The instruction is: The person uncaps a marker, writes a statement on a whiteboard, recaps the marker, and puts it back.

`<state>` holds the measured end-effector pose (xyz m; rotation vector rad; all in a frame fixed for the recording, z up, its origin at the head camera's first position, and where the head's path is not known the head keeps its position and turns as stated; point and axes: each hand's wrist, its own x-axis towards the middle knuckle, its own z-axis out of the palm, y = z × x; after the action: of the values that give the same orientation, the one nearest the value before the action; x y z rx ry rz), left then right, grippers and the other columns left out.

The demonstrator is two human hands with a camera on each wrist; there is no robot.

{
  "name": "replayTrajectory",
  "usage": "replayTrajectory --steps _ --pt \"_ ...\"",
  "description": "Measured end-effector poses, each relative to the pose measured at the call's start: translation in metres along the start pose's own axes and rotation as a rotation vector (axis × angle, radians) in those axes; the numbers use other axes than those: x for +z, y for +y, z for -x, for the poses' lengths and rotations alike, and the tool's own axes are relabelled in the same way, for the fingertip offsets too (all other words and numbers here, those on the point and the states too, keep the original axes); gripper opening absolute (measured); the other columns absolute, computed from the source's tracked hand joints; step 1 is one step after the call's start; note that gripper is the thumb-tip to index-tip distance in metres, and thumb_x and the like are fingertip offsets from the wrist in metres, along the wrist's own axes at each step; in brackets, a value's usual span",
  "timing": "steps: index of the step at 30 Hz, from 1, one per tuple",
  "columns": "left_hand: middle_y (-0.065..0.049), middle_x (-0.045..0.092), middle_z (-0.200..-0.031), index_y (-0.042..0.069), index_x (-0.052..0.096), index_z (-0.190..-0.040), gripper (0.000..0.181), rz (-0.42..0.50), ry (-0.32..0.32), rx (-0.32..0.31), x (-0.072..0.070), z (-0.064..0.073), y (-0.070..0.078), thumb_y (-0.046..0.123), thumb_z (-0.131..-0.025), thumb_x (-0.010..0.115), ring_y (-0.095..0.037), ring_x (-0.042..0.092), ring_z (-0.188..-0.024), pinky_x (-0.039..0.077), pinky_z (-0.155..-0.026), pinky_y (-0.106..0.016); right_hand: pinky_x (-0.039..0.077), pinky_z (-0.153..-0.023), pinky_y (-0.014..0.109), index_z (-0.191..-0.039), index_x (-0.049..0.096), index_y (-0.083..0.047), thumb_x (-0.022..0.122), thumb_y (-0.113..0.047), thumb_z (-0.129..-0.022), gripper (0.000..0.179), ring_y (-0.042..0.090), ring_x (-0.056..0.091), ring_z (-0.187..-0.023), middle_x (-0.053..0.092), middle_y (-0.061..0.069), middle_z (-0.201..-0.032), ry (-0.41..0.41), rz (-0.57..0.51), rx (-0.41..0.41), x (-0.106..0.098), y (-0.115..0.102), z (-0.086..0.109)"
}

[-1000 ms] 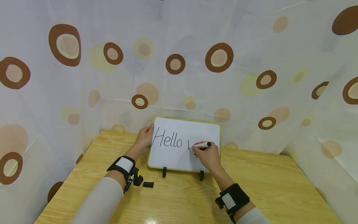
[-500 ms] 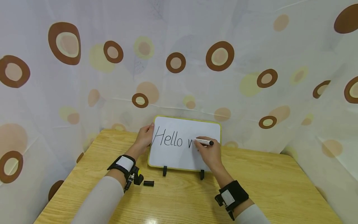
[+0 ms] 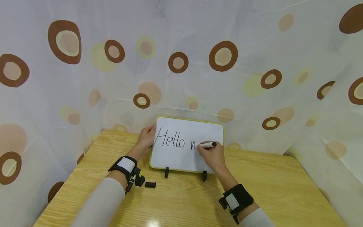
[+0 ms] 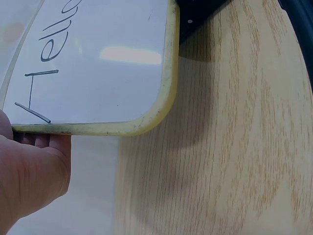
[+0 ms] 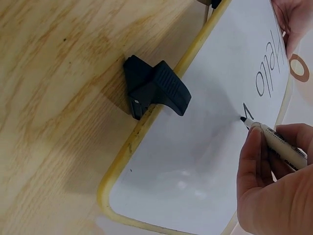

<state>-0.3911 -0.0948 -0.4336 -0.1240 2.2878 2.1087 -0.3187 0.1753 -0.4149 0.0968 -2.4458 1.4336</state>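
A small whiteboard (image 3: 175,159) with a yellow frame leans back on a black stand, "Hello" written across it in black, followed by the strokes of a further letter. My left hand (image 3: 146,138) grips the board's left edge, thumb at the front and fingers behind, as the left wrist view shows. In my right hand (image 3: 213,155) a white marker (image 5: 283,147) is pinched between thumb and fingers. Its black tip is right at the board's surface, at the end of the newest stroke. The marker's rear end is black and points right in the head view.
A black marker cap (image 3: 150,185) lies on the wooden table (image 3: 175,205) in front of the board. The stand's two black feet (image 5: 156,88) hook over the lower frame. Behind hangs a pale curtain (image 3: 195,85) with brown ring patterns.
My right hand has moved the marker slightly right, then down, and strokes of a new letter have grown after "Hello" from a single line. The left hand keeps its hold on the board.
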Motion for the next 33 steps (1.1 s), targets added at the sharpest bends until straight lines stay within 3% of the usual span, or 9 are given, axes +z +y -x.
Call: replayTrajectory --steps 6,13,23,33 --pt "-0.008 0.059 -0.097 0.005 0.065 -0.112 0.049 -0.003 0.000 0.004 -0.001 0.000 0.003 0.043 -0.112 0.035 -0.018 0.056 -0.086 0.048 -0.069 -0.029 0.050 -0.061 0.032 -0.085 0.077 -0.001 0.068 -0.004 -0.089 0.010 0.019 0.064 -0.063 0.072 0.018 -0.076 -0.020 0.021 -0.018 -0.002 0.001 0.002" --pt "-0.007 0.060 -0.097 0.006 0.065 -0.113 0.049 -0.015 -0.018 0.003 0.000 0.000 0.001 0.045 -0.112 0.034 -0.017 0.056 -0.085 0.048 -0.069 -0.028 0.051 -0.063 0.034 -0.084 0.076 -0.003 0.069 -0.006 -0.089 0.010 0.024 0.067 -0.064 0.072 0.018 -0.076 -0.016 0.030 -0.015 -0.005 0.000 -0.001" --pt "-0.007 0.060 -0.096 0.005 0.065 -0.113 0.050 -0.010 -0.015 -0.006 0.001 0.001 0.001 0.045 -0.112 0.035 -0.017 0.056 -0.084 0.048 -0.068 -0.028 0.056 -0.062 0.028 -0.094 0.079 -0.001 0.071 -0.008 -0.092 0.010 0.031 0.072 -0.073 0.075 0.015 -0.082 0.099 0.030 -0.083 -0.014 -0.008 -0.015" --pt "-0.009 0.061 -0.103 0.006 0.064 -0.121 0.051 -0.031 -0.017 -0.023 -0.002 -0.001 0.001 0.047 -0.111 0.034 -0.019 0.056 -0.091 0.048 -0.073 -0.029 0.057 -0.065 0.028 -0.095 0.080 -0.003 0.072 -0.012 -0.093 0.012 0.027 0.073 -0.077 0.076 0.013 -0.087 0.108 0.026 0.001 -0.021 -0.009 -0.011"
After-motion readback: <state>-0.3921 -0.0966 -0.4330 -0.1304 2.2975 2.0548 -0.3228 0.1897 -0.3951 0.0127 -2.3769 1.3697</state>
